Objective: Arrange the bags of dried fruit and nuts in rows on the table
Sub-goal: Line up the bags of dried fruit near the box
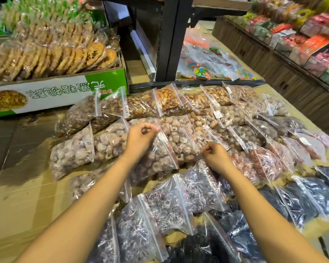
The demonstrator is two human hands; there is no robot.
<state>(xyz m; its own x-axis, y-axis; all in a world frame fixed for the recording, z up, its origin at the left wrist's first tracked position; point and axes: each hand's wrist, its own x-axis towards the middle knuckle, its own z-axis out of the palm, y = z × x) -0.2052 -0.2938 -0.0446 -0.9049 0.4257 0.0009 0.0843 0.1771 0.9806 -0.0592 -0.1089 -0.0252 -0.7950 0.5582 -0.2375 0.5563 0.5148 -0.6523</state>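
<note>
Left hand (141,138) pinches the zip edge of a pale-fruit bag (157,158) in the desk's (27,196) middle row. Right hand (215,155) is curled, grip unclear. A tug could drag overlapping neighbours askew.

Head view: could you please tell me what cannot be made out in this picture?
All in the head view:
- Left hand and right hand: the fingers curl at clear bag edges, but the backs of the hands hide whether they pinch the plastic.
- White label on a nut bag: too small to read.
- Dark fruit bags: cut off by the bottom edge.
- Shelf packets: blurred.
</note>
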